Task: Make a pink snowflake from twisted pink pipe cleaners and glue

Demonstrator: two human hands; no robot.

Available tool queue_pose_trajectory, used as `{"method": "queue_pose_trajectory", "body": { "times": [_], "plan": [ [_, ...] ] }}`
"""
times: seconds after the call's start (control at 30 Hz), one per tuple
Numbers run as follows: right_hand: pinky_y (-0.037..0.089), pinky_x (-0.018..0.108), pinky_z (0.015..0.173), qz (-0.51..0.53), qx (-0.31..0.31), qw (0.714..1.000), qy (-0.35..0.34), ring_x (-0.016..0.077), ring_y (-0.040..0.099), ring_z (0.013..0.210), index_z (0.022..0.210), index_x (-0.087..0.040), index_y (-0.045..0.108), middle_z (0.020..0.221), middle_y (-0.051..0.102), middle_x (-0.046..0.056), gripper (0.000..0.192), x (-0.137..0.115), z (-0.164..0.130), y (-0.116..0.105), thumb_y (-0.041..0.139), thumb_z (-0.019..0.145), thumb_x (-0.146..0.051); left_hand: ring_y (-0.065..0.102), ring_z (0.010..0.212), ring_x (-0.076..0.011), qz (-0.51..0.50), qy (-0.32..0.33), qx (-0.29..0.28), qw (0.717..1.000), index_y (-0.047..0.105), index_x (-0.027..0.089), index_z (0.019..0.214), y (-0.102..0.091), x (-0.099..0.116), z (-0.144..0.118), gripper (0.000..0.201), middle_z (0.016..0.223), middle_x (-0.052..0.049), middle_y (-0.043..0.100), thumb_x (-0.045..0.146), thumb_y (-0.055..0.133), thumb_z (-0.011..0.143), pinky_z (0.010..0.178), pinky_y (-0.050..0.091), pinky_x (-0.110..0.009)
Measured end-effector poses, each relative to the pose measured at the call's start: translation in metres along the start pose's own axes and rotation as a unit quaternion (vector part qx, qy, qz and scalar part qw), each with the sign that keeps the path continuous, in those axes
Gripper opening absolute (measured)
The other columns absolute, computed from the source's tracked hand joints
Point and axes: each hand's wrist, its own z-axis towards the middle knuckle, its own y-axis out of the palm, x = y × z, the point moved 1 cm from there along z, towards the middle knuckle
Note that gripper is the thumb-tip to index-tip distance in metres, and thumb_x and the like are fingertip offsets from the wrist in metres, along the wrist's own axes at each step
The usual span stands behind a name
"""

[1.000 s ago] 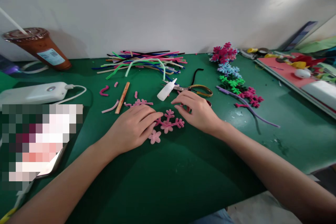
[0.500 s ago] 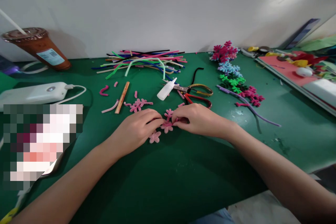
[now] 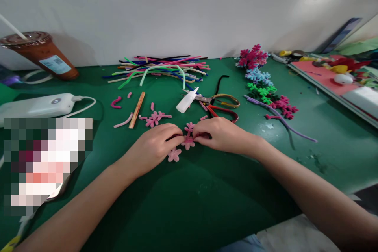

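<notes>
My left hand (image 3: 153, 145) and my right hand (image 3: 220, 136) meet at the middle of the green table (image 3: 189, 201), both pinching a pink pipe-cleaner flower sprig (image 3: 188, 135) that lies flat between the fingertips. Its outer ends are hidden under my fingers. A small loose pink flower (image 3: 174, 154) rests just below my left fingers. Another pink sprig (image 3: 155, 118) lies a little beyond my left hand.
Behind my hands lie a white glue bottle (image 3: 186, 101), scissors (image 3: 221, 104), a wooden stick (image 3: 137, 110) and a pile of coloured pipe cleaners (image 3: 161, 69). Finished flower sprigs (image 3: 261, 82) stand at the right. A drink cup (image 3: 44, 53), a power bank (image 3: 37, 105) and a phone sit left.
My right hand moved down and left from near the scissors onto the pink sprig, meeting my left hand. Since half a second ago both hands have hardly moved.
</notes>
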Motion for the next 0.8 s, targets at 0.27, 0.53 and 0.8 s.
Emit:
{"method": "queue_pose_trajectory", "body": {
  "times": [0.27,0.53,0.8],
  "plan": [
    [0.041,0.023,0.064,-0.001,-0.001,1.000,0.001,0.0122,0.061,0.074,0.086,-0.018,0.066,0.082,0.069,0.001,0.014,0.0007,0.0004,0.0003,0.053,0.087,-0.014,0.060,0.096,-0.0215,-0.002,-0.007,-0.004,1.000,0.064,0.011,0.100,0.0028,0.0003,0.0000,0.024,0.100,-0.012,0.065,0.008,0.043,0.090,0.083,0.053,-0.037],
    [0.039,0.023,0.063,0.006,0.001,1.000,0.004,0.0112,0.059,0.070,0.083,-0.019,0.065,0.080,0.067,0.000,0.013,-0.0003,0.0003,0.0005,0.053,0.086,-0.013,0.059,0.101,-0.0220,-0.024,-0.041,0.029,0.998,0.064,0.012,0.106,0.0013,-0.0021,-0.0014,0.023,0.104,-0.012,0.065,0.010,0.047,0.089,0.090,0.051,-0.040],
    [0.040,0.022,0.064,0.010,0.008,1.000,0.007,0.0111,0.060,0.073,0.087,-0.019,0.065,0.084,0.069,0.000,0.012,-0.0012,-0.0012,-0.0037,0.054,0.086,-0.015,0.060,0.099,-0.0207,-0.031,-0.064,0.042,0.997,0.065,0.016,0.105,-0.0017,-0.0066,-0.0049,0.023,0.104,-0.009,0.065,0.012,0.051,0.087,0.088,0.051,-0.038]
  ]
}}
